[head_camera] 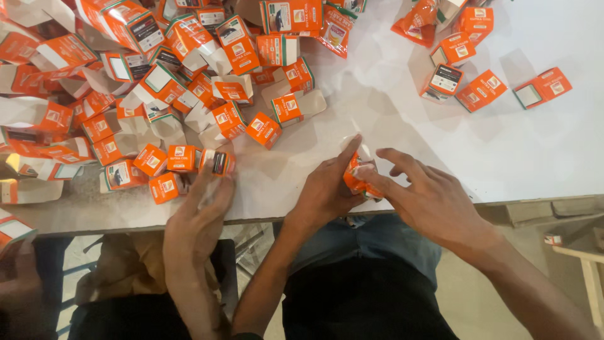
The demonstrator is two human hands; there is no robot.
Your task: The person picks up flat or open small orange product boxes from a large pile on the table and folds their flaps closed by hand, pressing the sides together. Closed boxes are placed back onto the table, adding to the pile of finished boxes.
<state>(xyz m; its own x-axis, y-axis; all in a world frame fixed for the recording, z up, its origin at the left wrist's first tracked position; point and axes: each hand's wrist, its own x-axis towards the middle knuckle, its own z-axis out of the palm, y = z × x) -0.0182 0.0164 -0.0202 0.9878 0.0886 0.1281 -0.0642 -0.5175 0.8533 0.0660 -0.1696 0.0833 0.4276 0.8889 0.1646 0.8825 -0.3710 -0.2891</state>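
Upper left of the frame is a big pile of orange cartons (157,82) on the white table (516,157), and a co-worker's hand (201,214) rests flat by its lower edge. Centre frame, the left hand (324,189) and right hand (428,198) both pinch one small orange carton (358,179) at the table's near edge. A few loose cartons (481,88) sit upper right.

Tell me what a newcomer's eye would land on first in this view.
First, the big heap of small orange cartons piled over the upper left of the white table, many with open flaps. Next, the person's left hand and right hand at the near table edge, together gripping one orange carton. To the left, another person's hand reaches a row of closed cartons.
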